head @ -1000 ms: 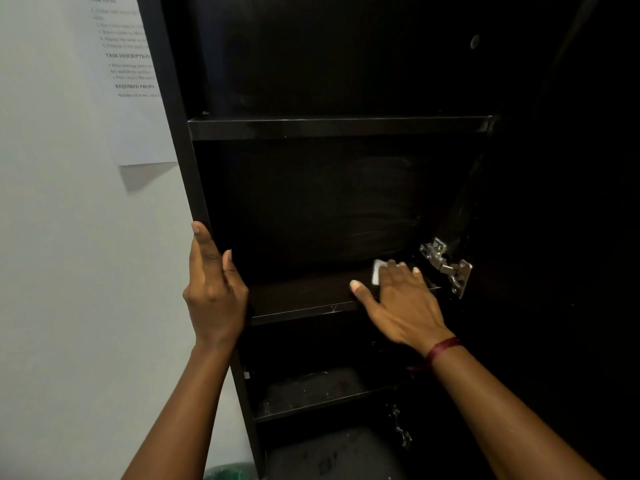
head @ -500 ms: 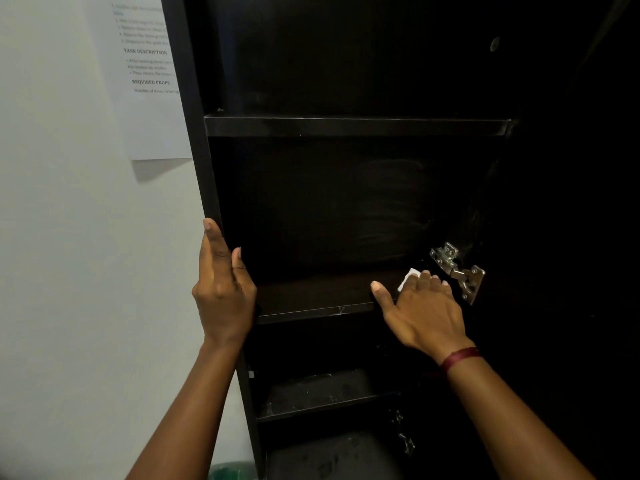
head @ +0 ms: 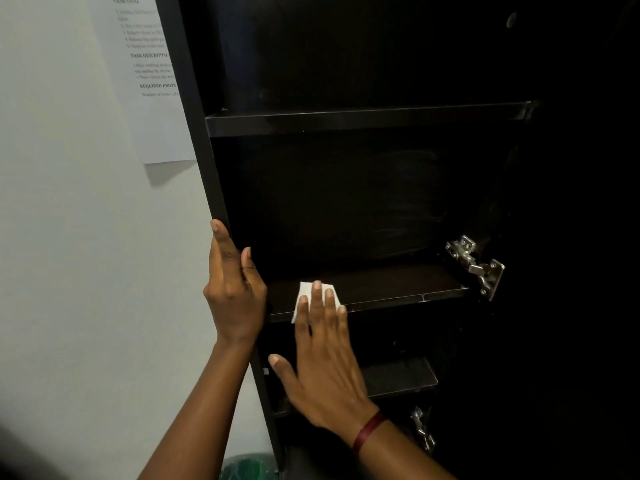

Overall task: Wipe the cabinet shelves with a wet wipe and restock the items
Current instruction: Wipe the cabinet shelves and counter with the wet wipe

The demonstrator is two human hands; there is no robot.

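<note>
A dark cabinet stands open with bare shelves. My right hand [head: 320, 362] lies flat, fingers spread, pressing a white wet wipe [head: 305, 293] onto the left front part of the middle shelf [head: 398, 289]. Most of the wipe is hidden under my fingers. My left hand [head: 235, 289] grips the front edge of the cabinet's left side panel [head: 199, 133], just left of the wipe. An upper shelf [head: 363, 119] and a lower shelf [head: 401, 377] are also bare.
Metal door hinges [head: 476, 263] stick out at the right end of the middle shelf, with another hinge [head: 422, 429] lower down. A printed sheet [head: 149, 77] hangs on the white wall to the left. Something green [head: 247, 467] sits on the floor beside the cabinet.
My right hand has slid the wipe along the middle shelf from the right end near the hinge to the left end. My left hand stays on the side panel.
</note>
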